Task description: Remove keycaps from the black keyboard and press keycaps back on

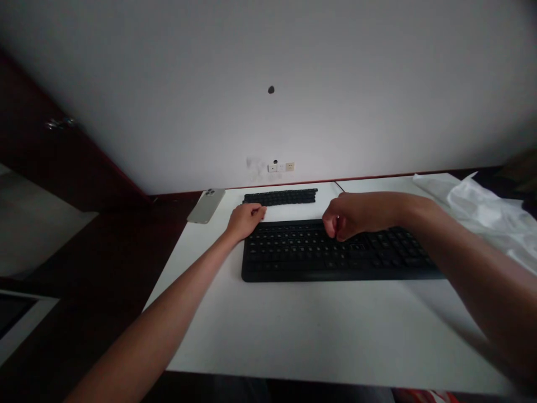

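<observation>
A black full-size keyboard (293,263) lies flat on the white table in front of me. My left hand (246,220) rests at its upper left corner with curled fingers; whatever they may hold is hidden. Over the upper middle of the keys, my right hand (346,215) points down with its fingers closed together, covering some keys; I cannot make out anything between them. Behind the keyboard lies a narrow block of black keycaps (285,197) in rows, with uneven ends. The fingers of my left hand are close to its left part.
A pale phone (207,206) lies at the table's back left edge. Crumpled white plastic sheeting (478,196) covers the right side of the table (319,330). Wall sockets (281,167) sit behind, and a thin cable (339,186) runs at the back edge. A dark door stands left.
</observation>
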Tool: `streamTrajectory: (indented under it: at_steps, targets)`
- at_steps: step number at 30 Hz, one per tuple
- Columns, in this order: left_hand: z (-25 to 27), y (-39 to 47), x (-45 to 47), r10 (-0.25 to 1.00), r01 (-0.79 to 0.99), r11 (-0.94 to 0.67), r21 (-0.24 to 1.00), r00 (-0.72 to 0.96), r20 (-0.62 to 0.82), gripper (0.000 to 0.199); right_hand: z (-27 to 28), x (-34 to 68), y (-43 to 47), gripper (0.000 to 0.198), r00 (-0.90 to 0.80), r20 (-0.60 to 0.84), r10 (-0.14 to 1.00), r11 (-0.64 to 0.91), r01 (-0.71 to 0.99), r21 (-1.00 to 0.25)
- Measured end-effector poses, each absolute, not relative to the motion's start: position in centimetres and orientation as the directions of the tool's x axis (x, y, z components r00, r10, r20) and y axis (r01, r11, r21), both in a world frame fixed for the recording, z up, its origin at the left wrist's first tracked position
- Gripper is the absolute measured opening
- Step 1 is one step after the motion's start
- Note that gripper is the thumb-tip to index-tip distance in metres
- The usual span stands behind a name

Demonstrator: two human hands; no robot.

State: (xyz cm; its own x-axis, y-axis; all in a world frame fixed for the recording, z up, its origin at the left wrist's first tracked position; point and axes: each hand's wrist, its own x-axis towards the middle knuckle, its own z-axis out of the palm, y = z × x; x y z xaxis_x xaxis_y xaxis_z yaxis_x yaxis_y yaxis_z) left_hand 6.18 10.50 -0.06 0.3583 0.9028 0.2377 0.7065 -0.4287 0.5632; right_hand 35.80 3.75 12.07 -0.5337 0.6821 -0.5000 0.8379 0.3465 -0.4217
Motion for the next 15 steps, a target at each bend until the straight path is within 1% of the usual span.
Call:
streamTrajectory:
  at_steps: [5, 9, 12, 15]
  targets:
    - [-0.2, 10.7, 6.2, 0.899, 0.712, -0.436, 0.550, 0.361, 0.246, 0.044, 11.8, 34.7, 2.7, 0.036, -0.423, -0.641, 0.641, 0.325, 0.906, -0.272]
    - [-0.5, 10.8, 6.1, 0.896, 0.709, -0.443, 0.548, 0.365, 0.253, 0.044, 11.8, 34.0, 2.3, 0.038, -0.354, -0.668, 0.655, 0.322, 0.930, -0.178]
    - [-0.5, 10.8, 6.1, 0.899, 0.709, -0.438, 0.553, 0.360, 0.250, 0.044, 11.5, 34.0, 2.3, 0.039, -0.330, -0.666, 0.669, 0.305, 0.939, -0.159]
    - [-0.4, 10.7, 6.1, 0.900, 0.708, -0.435, 0.556, 0.357, 0.250, 0.044, 11.2, 34.1, 2.3, 0.035, -0.336, -0.651, 0.681, 0.299, 0.939, -0.173]
